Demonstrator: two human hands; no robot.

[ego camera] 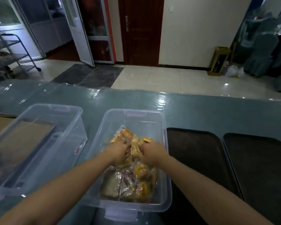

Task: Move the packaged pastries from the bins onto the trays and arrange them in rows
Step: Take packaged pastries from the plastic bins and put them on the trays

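A clear plastic bin [167,159] stands in front of me with several yellow packaged pastries [141,172] heaped inside. Both my hands are down in the bin on the heap. My left hand [119,152] has its fingers curled round pastry packets. Beside it, my right hand [151,152] also grips packets, fingers curled downward. Two dark trays lie to the right of the bin: the nearer tray [198,153] and the farther tray [258,163]. Neither tray carries any pastry.
A second clear bin [44,143] stands at the left, with a lid or flat panel inside it. The table [201,111] has a glossy blue-green cover. Beyond its far edge are tiled floor, a brown door, a metal cart at left and a yellow box at right.
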